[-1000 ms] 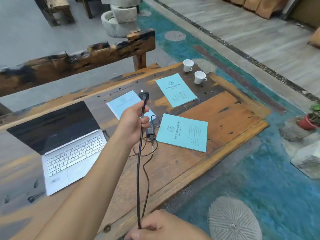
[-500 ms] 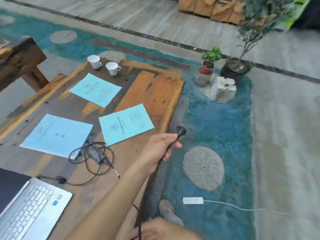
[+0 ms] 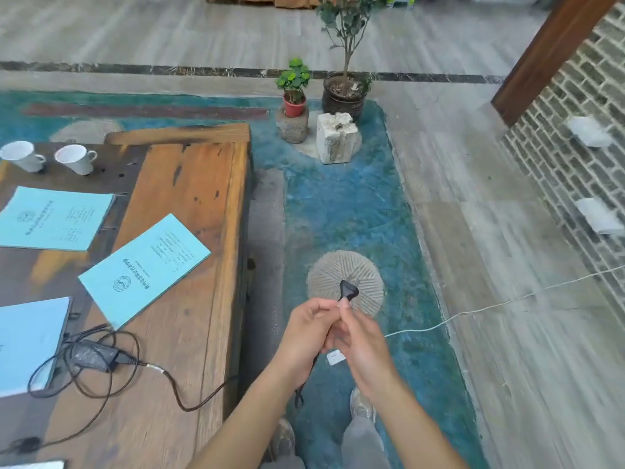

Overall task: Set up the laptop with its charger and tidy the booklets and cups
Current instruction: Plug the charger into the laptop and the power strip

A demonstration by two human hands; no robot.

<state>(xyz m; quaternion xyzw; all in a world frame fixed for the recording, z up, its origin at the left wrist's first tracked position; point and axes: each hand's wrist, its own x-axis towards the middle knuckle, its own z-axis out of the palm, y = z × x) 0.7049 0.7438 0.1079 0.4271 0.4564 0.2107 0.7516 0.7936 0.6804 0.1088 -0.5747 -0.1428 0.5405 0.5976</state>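
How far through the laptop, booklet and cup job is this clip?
Early. Done: the charger brick lies uncoiled on the table. In hand: the left hand and right hand hold the black plug above the floor; a white power strip peeks out below them. Left: three booklets lie scattered, and two cups stand untouched.

On the worn wooden bench (image 3: 189, 204) we see two white cups (image 3: 76, 159) at its far end, three pale blue booklets (image 3: 143, 267) spread flat, and the charger brick (image 3: 96, 355) lying amid its looped cable (image 3: 101, 394) near us.
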